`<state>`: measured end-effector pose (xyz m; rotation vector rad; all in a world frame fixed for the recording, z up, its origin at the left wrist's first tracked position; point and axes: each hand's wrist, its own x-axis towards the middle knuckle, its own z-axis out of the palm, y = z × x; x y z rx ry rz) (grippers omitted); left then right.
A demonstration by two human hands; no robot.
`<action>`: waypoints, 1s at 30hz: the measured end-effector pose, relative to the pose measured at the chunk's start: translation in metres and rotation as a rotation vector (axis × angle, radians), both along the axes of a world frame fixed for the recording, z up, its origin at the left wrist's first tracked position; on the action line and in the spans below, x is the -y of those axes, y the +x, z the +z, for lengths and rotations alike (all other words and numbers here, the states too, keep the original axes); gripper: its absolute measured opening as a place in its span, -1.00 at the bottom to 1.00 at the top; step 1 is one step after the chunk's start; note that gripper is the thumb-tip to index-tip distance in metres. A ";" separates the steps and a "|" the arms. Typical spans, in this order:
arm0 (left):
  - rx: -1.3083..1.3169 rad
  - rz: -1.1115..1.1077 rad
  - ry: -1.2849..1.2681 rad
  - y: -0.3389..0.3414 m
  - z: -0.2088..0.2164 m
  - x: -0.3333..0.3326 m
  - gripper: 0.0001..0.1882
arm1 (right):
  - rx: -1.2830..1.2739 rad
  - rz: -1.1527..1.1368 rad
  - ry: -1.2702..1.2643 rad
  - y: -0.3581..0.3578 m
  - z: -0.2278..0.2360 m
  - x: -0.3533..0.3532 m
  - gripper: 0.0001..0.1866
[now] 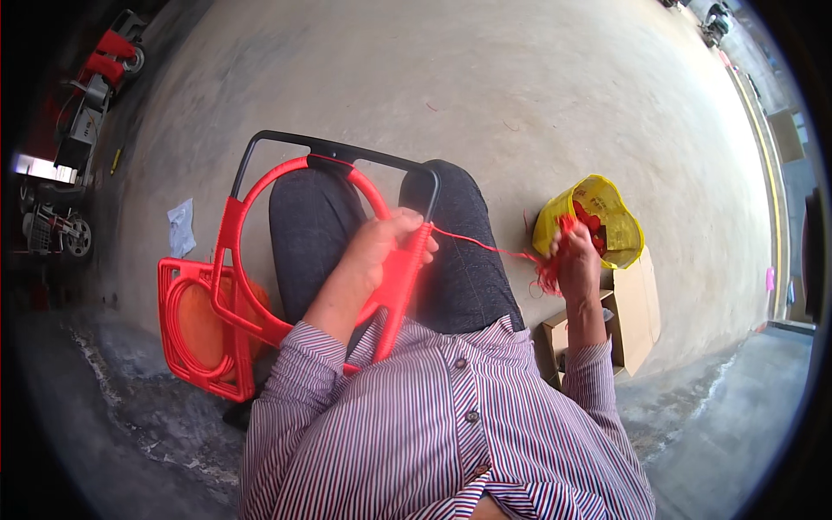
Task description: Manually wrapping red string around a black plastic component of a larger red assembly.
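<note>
a second frame (177, 340) and a pale scrap (181, 227) sat leftward on the floor (485, 104), the left hand (386, 247) gripped the red frame (397, 286) over the lap (464, 282), the right hand (579, 260) closed around bunched red cord (472, 241) running to it, and a yellow bag (549, 217) of red material (589, 217) sat by an open carton (637, 308).

Nothing legible — just small, unreadable print (596, 197) on the yellow bag (626, 232), right of the red-and-black frame (399, 279).

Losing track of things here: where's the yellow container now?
In the head view, the yellow container is right of the knees, by the right hand, just beyond the cardboard box.
</note>
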<state>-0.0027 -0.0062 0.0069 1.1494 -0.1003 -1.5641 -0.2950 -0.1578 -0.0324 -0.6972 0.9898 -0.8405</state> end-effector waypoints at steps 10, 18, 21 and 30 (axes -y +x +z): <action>0.286 0.362 -0.278 -0.017 -0.001 -0.003 -0.34 | -0.676 0.911 -1.572 0.167 0.070 -0.005 -0.71; -0.073 0.167 -0.265 -0.003 -0.014 -0.008 -0.43 | -0.485 0.215 -1.278 0.125 0.047 -0.003 -0.79; -0.156 0.098 -0.246 -0.001 -0.013 -0.006 -0.41 | -0.702 0.517 -1.320 0.116 0.051 -0.024 -0.70; -0.128 0.084 -0.098 -0.005 -0.017 -0.006 -0.56 | -0.302 0.547 -0.935 0.120 0.021 -0.019 -0.85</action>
